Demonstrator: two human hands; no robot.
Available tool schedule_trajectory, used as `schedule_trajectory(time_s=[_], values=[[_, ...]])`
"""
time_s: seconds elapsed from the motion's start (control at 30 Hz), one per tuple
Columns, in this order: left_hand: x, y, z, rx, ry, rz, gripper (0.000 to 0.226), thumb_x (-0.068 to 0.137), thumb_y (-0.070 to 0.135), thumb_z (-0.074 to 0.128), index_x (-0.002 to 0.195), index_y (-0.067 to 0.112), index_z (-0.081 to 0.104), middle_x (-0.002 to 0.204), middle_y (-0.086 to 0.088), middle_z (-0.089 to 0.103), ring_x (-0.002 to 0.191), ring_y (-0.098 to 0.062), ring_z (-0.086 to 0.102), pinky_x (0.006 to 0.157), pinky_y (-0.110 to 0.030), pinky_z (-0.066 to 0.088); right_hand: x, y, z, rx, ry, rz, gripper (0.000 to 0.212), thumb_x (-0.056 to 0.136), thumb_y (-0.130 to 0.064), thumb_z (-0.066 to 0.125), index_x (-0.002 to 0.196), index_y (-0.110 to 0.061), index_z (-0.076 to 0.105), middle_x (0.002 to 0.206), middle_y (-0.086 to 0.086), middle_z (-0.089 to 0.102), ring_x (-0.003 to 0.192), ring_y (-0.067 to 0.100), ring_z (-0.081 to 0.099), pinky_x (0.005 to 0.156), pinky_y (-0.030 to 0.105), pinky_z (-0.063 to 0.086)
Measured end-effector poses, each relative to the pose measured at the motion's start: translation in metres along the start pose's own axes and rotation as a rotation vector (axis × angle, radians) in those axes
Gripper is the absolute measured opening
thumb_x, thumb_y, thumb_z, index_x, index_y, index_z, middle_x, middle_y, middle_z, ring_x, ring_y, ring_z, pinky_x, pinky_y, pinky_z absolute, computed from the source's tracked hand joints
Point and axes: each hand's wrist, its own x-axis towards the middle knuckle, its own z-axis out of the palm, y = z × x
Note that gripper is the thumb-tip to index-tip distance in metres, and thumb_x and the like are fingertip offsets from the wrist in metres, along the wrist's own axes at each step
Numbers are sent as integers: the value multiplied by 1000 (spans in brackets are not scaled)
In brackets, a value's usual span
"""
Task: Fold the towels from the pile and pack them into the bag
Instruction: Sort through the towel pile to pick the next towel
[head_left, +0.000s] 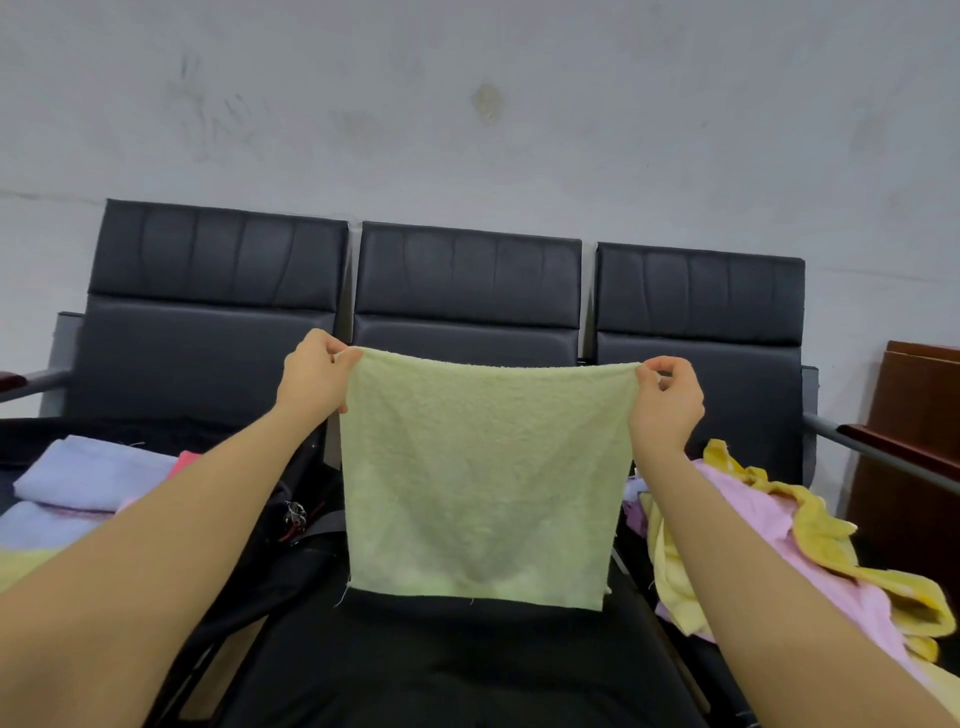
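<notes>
A pale green towel (480, 478) hangs flat and spread in the air over the middle seat. My left hand (314, 374) pinches its top left corner and my right hand (667, 397) pinches its top right corner. Its lower edge hangs just above the black seat (441, 660). On the left, a black bag (270, 530) lies open with folded lilac towels (88, 475) and a bit of pink one inside. The pile of unfolded towels (769, 540), pink and yellow, lies on the right seat.
A row of three black padded chairs (467, 280) stands against a grey wall. Metal armrests stick out at both ends. A brown wooden cabinet (914, 441) stands at the far right.
</notes>
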Motion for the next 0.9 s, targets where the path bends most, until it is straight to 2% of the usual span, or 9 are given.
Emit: schedule_trajectory(time_s=[0.07, 0.17, 0.3, 0.4, 0.5, 0.6, 0.77, 0.83, 0.9], values=[[0, 1, -2, -112, -1, -29, 10, 91, 21, 56, 90, 12, 55, 77, -9, 64, 52, -17, 65, 51, -26, 41, 0, -6, 0, 107, 8, 49, 11, 97, -7, 47, 94, -13, 55, 78, -1, 56, 56, 14, 59, 52, 20, 47], [-1, 6, -5, -352, 33, -127, 7, 86, 10, 63, 91, 8, 60, 82, -9, 67, 60, -13, 68, 54, -25, 48, 2, -13, -2, 218, 12, 79, 13, 96, -4, 47, 96, -14, 55, 80, 0, 60, 58, 10, 62, 63, 23, 53], [-10, 7, -6, -526, -11, -181, 21, 81, 1, 70, 100, 7, 62, 87, -9, 68, 65, -10, 67, 52, -16, 51, 5, -11, -9, 260, 22, 108, 18, 95, -4, 47, 107, -13, 57, 83, 1, 62, 61, 4, 59, 65, 16, 49], [-16, -1, -5, -520, -43, -167, 25, 80, 2, 72, 102, 10, 64, 88, -7, 69, 69, -9, 67, 55, -17, 48, 7, -4, -14, 257, 21, 155, 19, 94, -3, 49, 108, -8, 61, 76, 3, 64, 60, 5, 59, 67, 19, 50], [-21, -10, 3, -484, -44, -165, 11, 82, 7, 71, 93, 10, 69, 76, -6, 68, 55, -2, 64, 55, -18, 44, 9, 9, -17, 201, 38, 173, 15, 93, -7, 53, 101, -8, 65, 87, 16, 69, 58, 8, 59, 64, 22, 50], [-23, -21, 16, -488, -30, -186, 4, 86, 9, 69, 83, 11, 66, 76, -5, 66, 47, -2, 62, 47, -14, 43, 13, 24, -16, 120, 29, 179, 12, 93, -11, 55, 99, -9, 65, 86, 15, 69, 57, 9, 59, 60, 21, 47], [-12, -56, 47, -491, -29, -300, 7, 88, 15, 68, 91, 9, 65, 81, -6, 69, 54, -6, 67, 58, -26, 52, 25, 55, 0, 0, -29, 183, 16, 95, -18, 56, 98, -5, 65, 84, 13, 69, 62, 9, 60, 57, 22, 43], [-6, -68, 63, -491, -28, -343, 9, 89, 16, 67, 92, 8, 64, 81, -8, 70, 59, -9, 69, 69, -37, 55, 30, 68, 10, -32, -55, 168, 18, 95, -18, 55, 100, -4, 64, 82, 9, 67, 69, 16, 64, 60, 25, 44], [2, -74, 79, -499, -13, -360, 6, 90, 15, 65, 87, 11, 61, 90, -9, 69, 68, -14, 70, 76, -41, 55, 35, 78, 24, -44, -86, 150, 14, 96, -16, 52, 99, -5, 59, 78, 2, 61, 75, 21, 64, 64, 27, 45]])
